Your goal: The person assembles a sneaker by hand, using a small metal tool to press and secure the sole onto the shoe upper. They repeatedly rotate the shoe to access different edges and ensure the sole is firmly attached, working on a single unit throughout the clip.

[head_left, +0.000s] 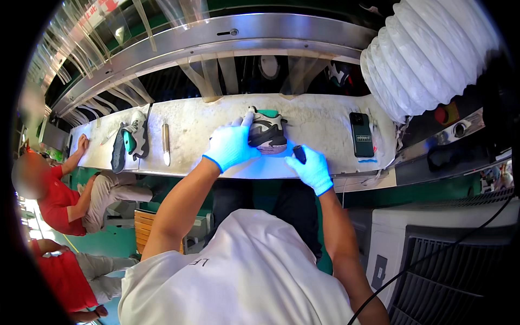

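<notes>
A grey, white and green sneaker [269, 130] lies on the pale, stained work table [314, 116] in front of me. My left hand [230, 145], in a blue glove, rests on the shoe's left side and grips it. My right hand [311, 169], also gloved in blue, holds a small dark handheld tool [299, 154] just right of the shoe, near the table's front edge. A bluish glow lights the table around that tool.
A second sneaker [136, 138] and a dark sole [118, 151] lie at the table's left with a knife-like tool [166, 143]. A phone [361, 134] lies at the right. A white ribbed duct [433, 51] hangs upper right. Two seated people in red [59, 200] are at left.
</notes>
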